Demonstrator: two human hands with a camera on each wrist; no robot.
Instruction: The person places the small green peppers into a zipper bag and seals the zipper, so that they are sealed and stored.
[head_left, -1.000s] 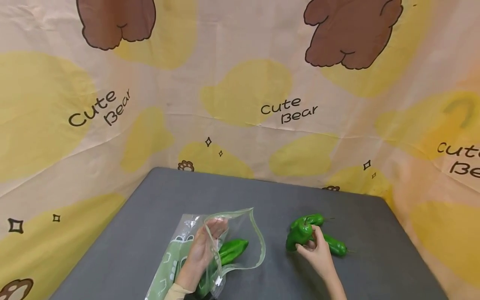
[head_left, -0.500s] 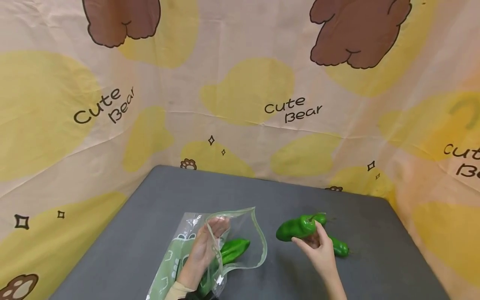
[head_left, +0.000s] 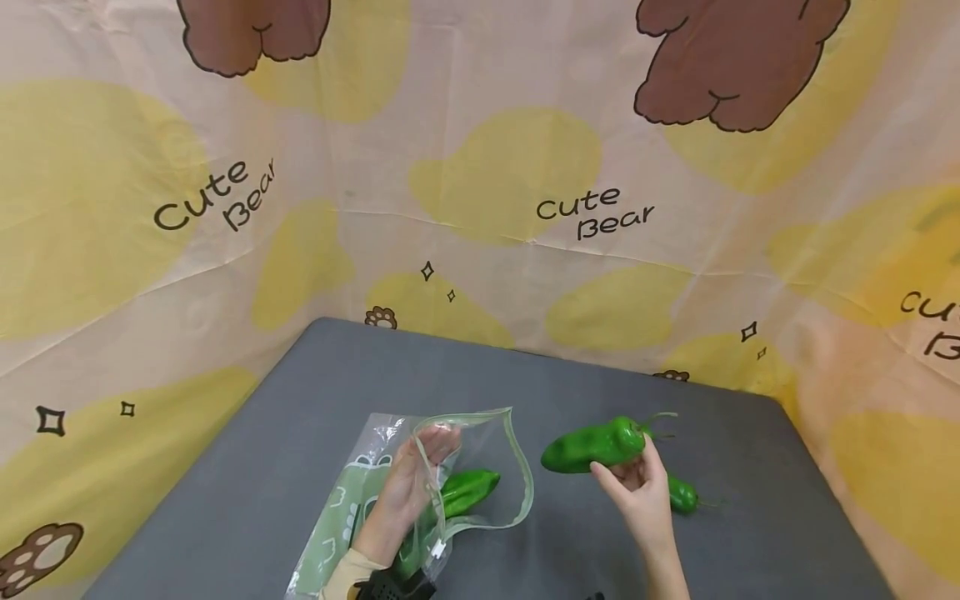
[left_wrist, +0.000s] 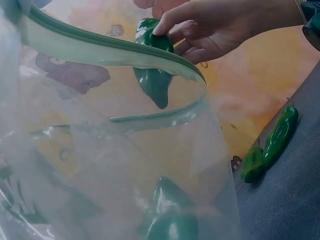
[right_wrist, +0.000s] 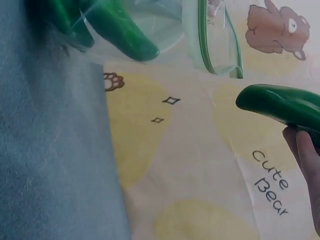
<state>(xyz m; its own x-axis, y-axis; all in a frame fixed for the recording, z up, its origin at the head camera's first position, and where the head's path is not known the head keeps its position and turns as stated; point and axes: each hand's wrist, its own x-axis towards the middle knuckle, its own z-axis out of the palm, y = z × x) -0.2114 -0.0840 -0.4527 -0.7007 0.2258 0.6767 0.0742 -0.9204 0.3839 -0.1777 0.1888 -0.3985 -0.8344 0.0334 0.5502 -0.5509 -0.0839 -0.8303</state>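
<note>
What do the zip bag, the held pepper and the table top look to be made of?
Zip bag: thin, flexible plastic, glossy; another pepper shows through it and its creases glint.
Held pepper: smooth, shiny green skin with bright highlights; real vegetable or moulded plastic, I can't tell.
Table top: matte grey-blue, perhaps fabric; it looks finely fuzzy in the right wrist view.

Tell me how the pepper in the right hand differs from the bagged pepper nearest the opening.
The held pepper is gripped by the right hand, while the bagged pepper is inside the zip bag. In the head view, the held pepper's tip points left, the bagged pepper's right. The held pepper shows its stem; the bagged pepper's is hidden. Both are green, glossy and tapered.
</note>
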